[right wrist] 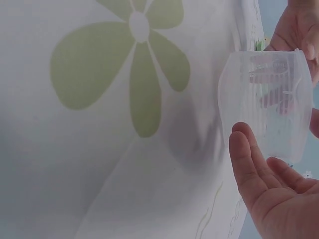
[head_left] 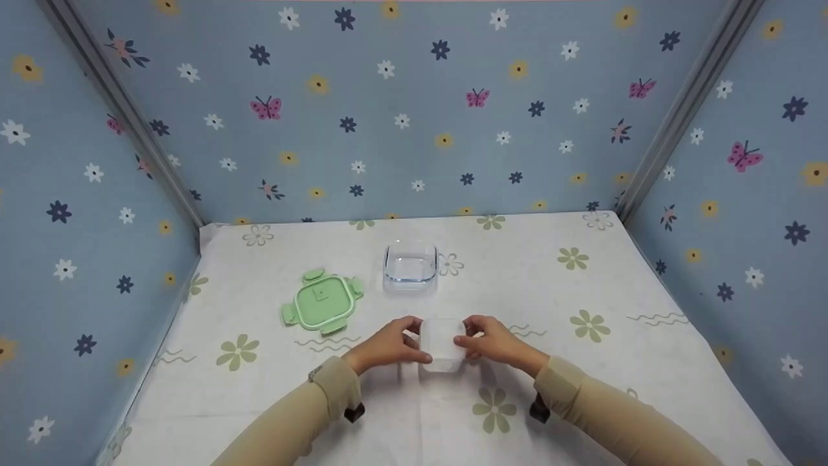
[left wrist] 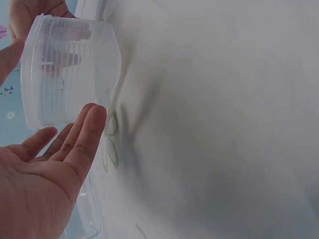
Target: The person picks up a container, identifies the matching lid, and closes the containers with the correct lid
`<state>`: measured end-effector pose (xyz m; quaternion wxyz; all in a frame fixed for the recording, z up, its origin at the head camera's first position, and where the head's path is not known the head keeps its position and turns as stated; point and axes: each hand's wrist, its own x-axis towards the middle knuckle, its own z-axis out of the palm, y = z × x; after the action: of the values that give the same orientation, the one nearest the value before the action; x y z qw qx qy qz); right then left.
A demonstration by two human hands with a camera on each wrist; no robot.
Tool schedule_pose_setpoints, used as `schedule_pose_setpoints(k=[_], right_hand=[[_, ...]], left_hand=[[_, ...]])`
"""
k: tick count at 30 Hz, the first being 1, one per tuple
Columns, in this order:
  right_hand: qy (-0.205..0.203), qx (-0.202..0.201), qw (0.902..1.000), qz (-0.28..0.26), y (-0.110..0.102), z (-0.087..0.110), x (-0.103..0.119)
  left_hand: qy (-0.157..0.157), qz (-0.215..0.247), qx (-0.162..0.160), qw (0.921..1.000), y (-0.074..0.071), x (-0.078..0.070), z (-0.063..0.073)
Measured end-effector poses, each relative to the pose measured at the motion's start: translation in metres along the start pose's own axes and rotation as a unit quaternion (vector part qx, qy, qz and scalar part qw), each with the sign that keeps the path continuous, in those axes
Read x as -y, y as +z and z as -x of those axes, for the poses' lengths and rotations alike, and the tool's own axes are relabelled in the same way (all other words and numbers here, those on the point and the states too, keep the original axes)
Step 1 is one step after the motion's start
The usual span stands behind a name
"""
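Note:
A small translucent white plastic box [head_left: 442,345] with a lid is between both hands, close over the table in front of the person. My left hand [head_left: 390,344] holds its left side, thumb near the front corner and fingers along the wall. On the opposite side my right hand [head_left: 497,341] grips it, with the thumb over the lid's edge. In the left wrist view, ribbed lines show on the wall of the box [left wrist: 75,74], and the left fingers lie fairly straight against it. The right wrist view shows the right fingertips on the box [right wrist: 264,104] too.
Beyond the hands stands a clear glass container [head_left: 411,266] with no lid on it. A green lid [head_left: 325,303] with side flaps lies left of it. Flower-patterned white cloth covers the table [head_left: 272,414]; blue patterned panels [head_left: 414,97] enclose its back and sides.

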<state>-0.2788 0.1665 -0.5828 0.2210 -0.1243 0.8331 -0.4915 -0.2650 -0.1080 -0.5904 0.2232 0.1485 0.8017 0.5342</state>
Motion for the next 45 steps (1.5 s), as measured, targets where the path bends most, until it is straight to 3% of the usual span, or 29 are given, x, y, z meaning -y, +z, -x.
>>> schedule_pose_setpoints(k=[19,31,39,45], right_hand=[[-0.008,-0.021,0.9997,-0.010,-0.007,0.000,0.001],[0.008,-0.060,0.9980,-0.015,-0.020,-0.008,0.004],[0.022,-0.099,0.9947,-0.019,-0.027,-0.013,0.005],[0.037,-0.133,0.9891,-0.052,-0.036,-0.018,0.005]], left_hand=[[0.020,-0.012,-0.018,0.9996,0.003,-0.004,-0.006],[0.031,-0.012,-0.044,0.9985,0.005,-0.017,-0.024],[0.020,-0.006,-0.051,0.9985,0.007,-0.023,-0.035],[0.006,0.012,-0.067,0.9977,0.011,-0.028,-0.043]])
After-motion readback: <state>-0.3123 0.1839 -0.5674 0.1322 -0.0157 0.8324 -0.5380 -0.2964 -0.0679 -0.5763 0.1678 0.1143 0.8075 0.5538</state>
